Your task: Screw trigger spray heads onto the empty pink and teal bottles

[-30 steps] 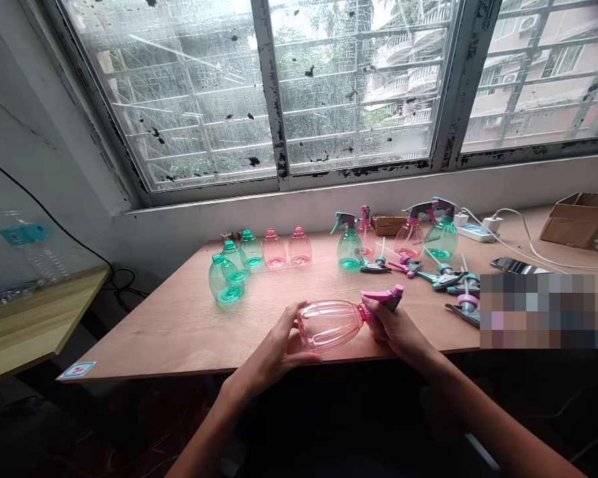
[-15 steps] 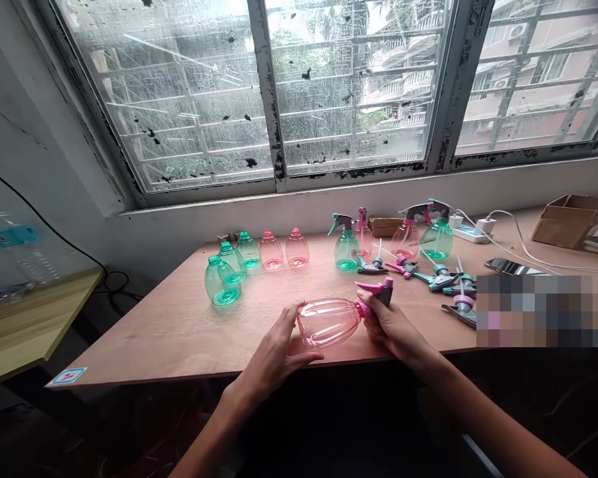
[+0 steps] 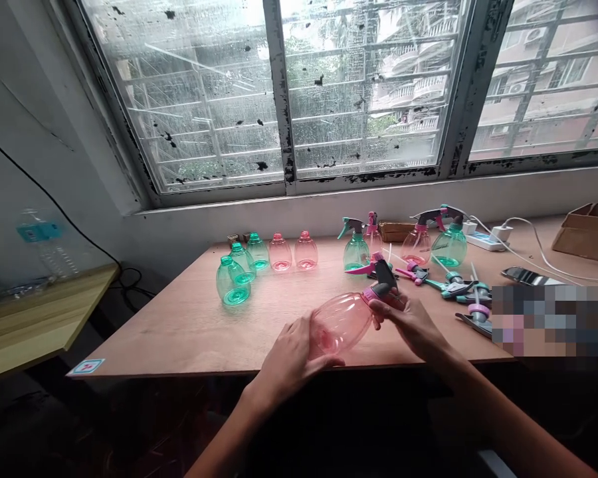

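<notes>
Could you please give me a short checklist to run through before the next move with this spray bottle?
1. Left hand supports the held pink bottle near its base: ok.
2. Right hand is at the bottle's neck end: ok.
3. Black-and-pink trigger sprayer sits on that neck: ok.
4. Sprayer is screwed fully tight: cannot tell.
5. Held bottle is upright: not ok, it is tilted.
6. Front green bottle at the left has a sprayer fitted: not ok, it has none.
</notes>
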`<act>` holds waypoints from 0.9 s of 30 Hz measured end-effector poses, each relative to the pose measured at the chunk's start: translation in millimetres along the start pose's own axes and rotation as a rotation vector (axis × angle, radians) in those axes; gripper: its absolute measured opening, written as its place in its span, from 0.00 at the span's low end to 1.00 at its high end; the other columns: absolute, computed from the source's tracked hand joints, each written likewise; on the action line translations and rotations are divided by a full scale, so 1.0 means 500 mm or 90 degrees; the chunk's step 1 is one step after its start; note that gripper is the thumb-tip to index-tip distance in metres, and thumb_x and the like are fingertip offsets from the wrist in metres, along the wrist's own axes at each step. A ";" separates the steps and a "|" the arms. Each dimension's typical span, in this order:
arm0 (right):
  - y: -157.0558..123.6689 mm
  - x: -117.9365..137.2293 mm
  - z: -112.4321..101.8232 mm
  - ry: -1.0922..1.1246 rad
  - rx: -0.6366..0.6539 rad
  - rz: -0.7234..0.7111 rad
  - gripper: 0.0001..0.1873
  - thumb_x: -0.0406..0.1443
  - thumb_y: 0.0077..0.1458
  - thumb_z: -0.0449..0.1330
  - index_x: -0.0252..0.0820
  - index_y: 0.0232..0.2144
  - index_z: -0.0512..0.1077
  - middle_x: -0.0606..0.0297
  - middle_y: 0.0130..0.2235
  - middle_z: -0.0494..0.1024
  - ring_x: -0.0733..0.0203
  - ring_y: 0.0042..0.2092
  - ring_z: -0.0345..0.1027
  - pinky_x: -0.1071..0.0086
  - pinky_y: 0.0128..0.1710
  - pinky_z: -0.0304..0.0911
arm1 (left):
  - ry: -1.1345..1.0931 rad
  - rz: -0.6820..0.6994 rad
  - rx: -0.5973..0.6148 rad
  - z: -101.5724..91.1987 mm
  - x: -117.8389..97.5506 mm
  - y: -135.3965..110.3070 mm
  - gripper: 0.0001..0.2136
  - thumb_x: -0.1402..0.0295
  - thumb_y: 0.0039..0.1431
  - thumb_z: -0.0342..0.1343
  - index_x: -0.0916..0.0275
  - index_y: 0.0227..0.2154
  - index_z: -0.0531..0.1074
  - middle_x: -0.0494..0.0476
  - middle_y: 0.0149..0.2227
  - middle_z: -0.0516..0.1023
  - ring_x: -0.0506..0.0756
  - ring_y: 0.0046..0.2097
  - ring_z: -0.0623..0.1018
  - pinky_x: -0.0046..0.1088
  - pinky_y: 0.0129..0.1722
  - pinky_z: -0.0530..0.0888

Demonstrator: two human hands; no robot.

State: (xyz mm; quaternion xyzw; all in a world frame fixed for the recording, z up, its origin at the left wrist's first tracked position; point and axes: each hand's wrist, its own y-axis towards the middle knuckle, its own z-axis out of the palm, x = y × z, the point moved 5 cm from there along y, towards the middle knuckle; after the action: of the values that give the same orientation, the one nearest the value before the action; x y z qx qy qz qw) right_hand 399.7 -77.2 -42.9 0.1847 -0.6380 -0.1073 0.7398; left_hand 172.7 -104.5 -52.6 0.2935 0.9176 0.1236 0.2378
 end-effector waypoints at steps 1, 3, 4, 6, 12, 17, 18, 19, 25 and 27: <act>0.010 0.018 -0.007 -0.071 0.016 -0.024 0.19 0.48 0.51 0.71 0.42 0.38 0.75 0.62 0.34 0.77 0.59 0.30 0.67 0.65 0.28 0.65 | 0.016 0.015 0.019 0.001 -0.006 -0.001 0.40 0.44 0.54 0.60 0.58 0.65 0.55 0.68 0.61 0.71 0.67 0.60 0.73 0.48 0.58 0.70; 0.039 0.051 -0.029 -0.233 0.043 -0.061 0.19 0.49 0.53 0.69 0.44 0.41 0.75 0.59 0.39 0.80 0.53 0.36 0.73 0.63 0.32 0.69 | 0.058 0.054 0.051 0.004 -0.015 -0.003 0.37 0.43 0.57 0.57 0.59 0.63 0.59 0.67 0.63 0.70 0.67 0.63 0.70 0.48 0.61 0.68; 0.056 0.066 -0.044 -0.319 0.047 -0.083 0.19 0.49 0.54 0.67 0.44 0.41 0.75 0.59 0.39 0.81 0.52 0.36 0.74 0.62 0.33 0.70 | 0.081 0.071 0.063 0.007 -0.018 -0.005 0.35 0.43 0.59 0.55 0.59 0.63 0.60 0.66 0.64 0.69 0.66 0.64 0.69 0.47 0.62 0.66; 0.091 0.086 -0.085 -0.496 0.040 -0.117 0.19 0.51 0.56 0.65 0.44 0.41 0.75 0.59 0.37 0.82 0.50 0.34 0.76 0.61 0.32 0.70 | 0.118 0.090 0.076 0.012 -0.020 -0.008 0.33 0.43 0.61 0.51 0.60 0.62 0.62 0.65 0.65 0.68 0.65 0.66 0.67 0.46 0.64 0.65; 0.168 0.060 -0.241 -0.680 -0.041 -0.068 0.23 0.54 0.55 0.63 0.43 0.41 0.74 0.54 0.39 0.85 0.41 0.40 0.80 0.58 0.34 0.73 | 0.153 0.109 0.063 0.014 -0.021 -0.011 0.31 0.42 0.63 0.47 0.59 0.59 0.66 0.62 0.64 0.70 0.63 0.65 0.68 0.44 0.63 0.66; 0.221 0.023 -0.315 -0.798 -0.163 -0.073 0.24 0.56 0.55 0.60 0.42 0.40 0.72 0.51 0.35 0.84 0.38 0.38 0.79 0.56 0.34 0.70 | 0.161 0.113 0.060 0.013 -0.021 -0.010 0.31 0.42 0.63 0.46 0.59 0.59 0.67 0.62 0.64 0.70 0.63 0.65 0.68 0.44 0.62 0.66; 0.234 0.018 -0.320 -0.819 -0.174 -0.071 0.24 0.56 0.56 0.60 0.42 0.40 0.72 0.51 0.34 0.84 0.38 0.38 0.79 0.56 0.33 0.69 | 0.162 0.112 0.061 0.014 -0.021 -0.010 0.31 0.42 0.63 0.46 0.59 0.59 0.67 0.62 0.64 0.70 0.63 0.65 0.68 0.44 0.62 0.66; 0.247 0.012 -0.322 -0.836 -0.182 -0.064 0.24 0.56 0.56 0.59 0.43 0.40 0.72 0.51 0.34 0.84 0.38 0.38 0.78 0.57 0.33 0.68 | 0.162 0.111 0.063 0.015 -0.020 -0.009 0.31 0.42 0.63 0.46 0.59 0.59 0.67 0.62 0.64 0.69 0.63 0.65 0.68 0.44 0.62 0.67; 0.316 -0.014 -0.320 -0.845 -0.210 -0.021 0.26 0.57 0.57 0.58 0.41 0.43 0.72 0.47 0.36 0.82 0.36 0.39 0.76 0.56 0.35 0.66 | 0.165 0.097 0.084 0.014 -0.021 -0.005 0.32 0.42 0.63 0.46 0.60 0.60 0.66 0.62 0.65 0.68 0.64 0.66 0.67 0.46 0.63 0.66; 0.325 -0.021 -0.317 -0.828 -0.208 -0.015 0.28 0.58 0.57 0.56 0.41 0.44 0.71 0.46 0.37 0.82 0.36 0.40 0.76 0.55 0.37 0.66 | 0.167 0.095 0.089 0.014 -0.021 -0.005 0.32 0.42 0.63 0.47 0.60 0.60 0.66 0.63 0.65 0.68 0.64 0.66 0.67 0.46 0.63 0.66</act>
State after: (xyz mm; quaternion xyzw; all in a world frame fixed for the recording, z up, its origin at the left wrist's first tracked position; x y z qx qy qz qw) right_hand 541.2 96.4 -4.3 -0.0249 -0.9275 -0.3000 0.2216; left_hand 182.8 -112.1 -55.8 0.3583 0.9227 0.1138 0.0851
